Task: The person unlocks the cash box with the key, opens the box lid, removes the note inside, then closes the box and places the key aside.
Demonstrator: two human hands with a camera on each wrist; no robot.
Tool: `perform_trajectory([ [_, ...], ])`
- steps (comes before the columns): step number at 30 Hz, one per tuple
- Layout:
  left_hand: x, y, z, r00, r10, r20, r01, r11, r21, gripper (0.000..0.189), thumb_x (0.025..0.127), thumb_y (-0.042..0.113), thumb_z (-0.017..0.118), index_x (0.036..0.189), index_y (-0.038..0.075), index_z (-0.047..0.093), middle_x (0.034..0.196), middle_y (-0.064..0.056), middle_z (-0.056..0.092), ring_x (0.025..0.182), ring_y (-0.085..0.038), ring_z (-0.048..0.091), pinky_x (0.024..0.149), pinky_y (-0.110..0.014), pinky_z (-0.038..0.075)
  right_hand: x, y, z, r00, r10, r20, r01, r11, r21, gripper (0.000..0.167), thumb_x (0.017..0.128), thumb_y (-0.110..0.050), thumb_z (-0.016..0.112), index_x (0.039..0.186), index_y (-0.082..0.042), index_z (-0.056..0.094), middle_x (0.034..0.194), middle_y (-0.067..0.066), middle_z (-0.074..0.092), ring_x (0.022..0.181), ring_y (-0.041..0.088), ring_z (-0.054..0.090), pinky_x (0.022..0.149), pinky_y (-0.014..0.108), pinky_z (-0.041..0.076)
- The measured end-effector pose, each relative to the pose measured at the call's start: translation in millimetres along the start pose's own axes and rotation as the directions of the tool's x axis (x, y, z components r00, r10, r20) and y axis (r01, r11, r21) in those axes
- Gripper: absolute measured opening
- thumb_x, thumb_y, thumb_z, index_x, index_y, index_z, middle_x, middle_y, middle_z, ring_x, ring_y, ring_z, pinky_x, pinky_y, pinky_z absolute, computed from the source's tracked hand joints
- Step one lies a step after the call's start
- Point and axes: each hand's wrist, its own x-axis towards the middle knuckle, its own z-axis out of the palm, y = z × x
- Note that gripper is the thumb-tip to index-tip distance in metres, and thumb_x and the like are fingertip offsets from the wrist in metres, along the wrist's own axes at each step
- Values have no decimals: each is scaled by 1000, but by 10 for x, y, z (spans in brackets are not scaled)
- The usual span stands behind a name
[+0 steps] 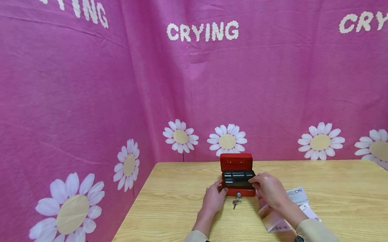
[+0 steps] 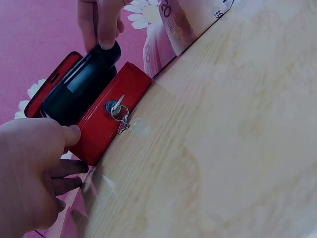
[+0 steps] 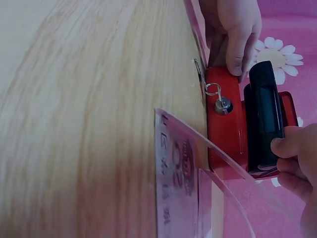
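A small red cash box [image 1: 247,192] stands on the table with its lid raised. My left hand [image 1: 213,199] grips its left side, thumb on the front corner and the other fingers along the side. My right hand [image 1: 271,190] pinches the right end of a black compartment tray [image 3: 265,114] between thumb and fingers. In both wrist views the tray sits partly above the box's rim, tilted. A key on a ring [image 2: 117,108] is in the front lock, and more metal hangs from the ring. The inside beneath the tray is hidden.
Several banknotes [image 1: 297,196] lie on the wooden table [image 1: 347,201] beside and under my right forearm; some stand folded in the right wrist view [image 3: 178,168]. A pink cloth [image 1: 260,78] with daisies and lettering hangs behind the table and on the left.
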Motion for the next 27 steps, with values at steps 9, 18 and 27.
perform_trajectory([
  [9, 6, 4, 31, 1000, 7, -9, -7, 1000, -12, 43, 98, 19, 61, 138, 4, 57, 131, -14, 66, 132, -34, 54, 121, -61, 20, -29, 35, 71, 998, 54, 32, -55, 998, 28, 17, 81, 2, 75, 93, -8, 79, 89, 4, 75, 79, 15, 66, 76, 41, 59],
  [18, 15, -3, 20, 1000, 6, -15, -6, 1000, -4, 41, 98, 17, 61, 137, 5, 59, 130, -14, 67, 132, -33, 55, 120, -60, 22, -17, 60, 99, 995, 80, 62, -86, 991, 106, 11, 83, -4, 77, 92, -10, 79, 85, -1, 74, 64, 1, 53, 64, 25, 52],
  [27, 7, -7, 34, 1000, -20, -1, 20, 1000, -4, 42, 99, 18, 60, 139, 8, 58, 134, -11, 65, 135, -32, 52, 122, -59, 19, -7, 80, 123, 989, 99, 106, -116, 978, 175, 8, 85, -11, 77, 92, -12, 80, 86, -2, 74, 56, -5, 50, 62, 21, 49],
])
